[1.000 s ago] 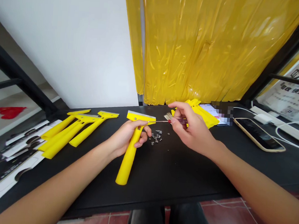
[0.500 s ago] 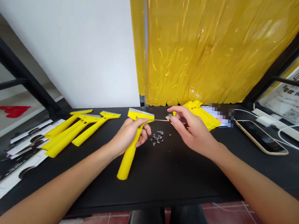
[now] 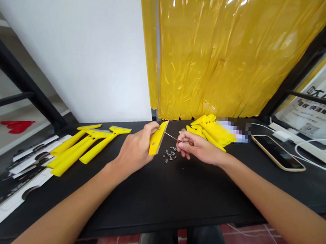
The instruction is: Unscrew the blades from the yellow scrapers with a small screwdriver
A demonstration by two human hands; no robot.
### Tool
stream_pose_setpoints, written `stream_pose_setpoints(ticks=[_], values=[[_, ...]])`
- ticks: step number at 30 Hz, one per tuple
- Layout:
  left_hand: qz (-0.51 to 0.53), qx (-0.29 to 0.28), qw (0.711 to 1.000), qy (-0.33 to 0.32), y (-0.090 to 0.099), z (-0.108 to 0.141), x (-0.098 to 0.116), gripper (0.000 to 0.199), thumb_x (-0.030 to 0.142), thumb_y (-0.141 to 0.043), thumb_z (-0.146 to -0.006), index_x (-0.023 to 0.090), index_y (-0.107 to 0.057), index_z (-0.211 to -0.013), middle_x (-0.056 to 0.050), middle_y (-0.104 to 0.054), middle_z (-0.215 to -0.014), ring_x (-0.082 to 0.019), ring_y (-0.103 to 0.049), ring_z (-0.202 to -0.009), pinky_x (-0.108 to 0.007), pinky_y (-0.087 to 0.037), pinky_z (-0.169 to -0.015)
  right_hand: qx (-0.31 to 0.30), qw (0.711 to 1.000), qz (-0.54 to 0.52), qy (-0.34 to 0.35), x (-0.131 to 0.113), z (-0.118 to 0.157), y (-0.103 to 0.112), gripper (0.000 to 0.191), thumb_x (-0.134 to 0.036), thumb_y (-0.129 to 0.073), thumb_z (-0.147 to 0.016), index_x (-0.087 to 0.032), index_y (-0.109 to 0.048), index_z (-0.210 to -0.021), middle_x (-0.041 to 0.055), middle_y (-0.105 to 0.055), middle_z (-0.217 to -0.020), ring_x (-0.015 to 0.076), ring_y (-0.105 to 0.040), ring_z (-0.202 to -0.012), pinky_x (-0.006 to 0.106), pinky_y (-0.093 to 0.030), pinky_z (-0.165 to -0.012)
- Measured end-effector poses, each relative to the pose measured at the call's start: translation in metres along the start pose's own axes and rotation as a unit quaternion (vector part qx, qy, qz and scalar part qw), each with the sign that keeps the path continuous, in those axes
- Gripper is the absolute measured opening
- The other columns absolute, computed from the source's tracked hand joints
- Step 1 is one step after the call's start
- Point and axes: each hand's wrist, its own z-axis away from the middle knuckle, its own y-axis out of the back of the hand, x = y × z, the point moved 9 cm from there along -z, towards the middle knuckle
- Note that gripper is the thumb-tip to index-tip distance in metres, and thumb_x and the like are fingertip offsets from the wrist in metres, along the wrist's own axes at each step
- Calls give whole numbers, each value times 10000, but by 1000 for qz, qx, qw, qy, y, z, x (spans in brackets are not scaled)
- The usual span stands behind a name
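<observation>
My left hand [image 3: 139,142] is closed around a yellow scraper [image 3: 156,139], whose blade edge faces right; its handle is hidden behind the hand. Two small screw heads show on the scraper's head. In my right hand [image 3: 196,146] the fingers pinch the red end of a thin screwdriver [image 3: 172,136]. Its metal shaft points left toward the scraper's head; whether the tip touches is too small to tell. On the black table just below lies a loose pile of small screws and nuts [image 3: 170,154].
Several yellow scrapers [image 3: 98,145] lie at left beside white-and-black packaging sleeves [image 3: 20,197]. More yellow scraper parts [image 3: 211,129] are heaped behind my right hand. A phone [image 3: 278,152], white cables and a power strip [image 3: 317,147] occupy the right side. A yellow plastic curtain [image 3: 212,58] hangs behind.
My left hand has turned the scraper, so its blade now faces right and its handle is out of sight. My right hand has come lower and left with the screwdriver.
</observation>
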Motion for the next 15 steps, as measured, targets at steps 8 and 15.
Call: stream_pose_setpoints(ticks=[8, 15], values=[[51, -83, 995, 3, -7, -4, -2, 692, 170, -570, -796, 213, -457, -1477, -109, -702, -1147, -228, -625, -869, -332, -451, -806, 95, 989, 109, -8, -3, 4, 14, 362, -556, -486, -998, -215, -464, -880, -62, -482, -691, 80, -392, -534, 219, -318, -473], [383, -97, 915, 80, -16, -4, -4, 625, 349, -478, -823, 201, -572, -1423, -115, -680, -1230, -176, -576, -756, -252, -398, -516, 189, 978, 89, 20, -10, 8, 30, 365, -582, -456, -999, -226, -481, -919, -67, -474, -694, 82, -358, -488, 234, -311, -466]])
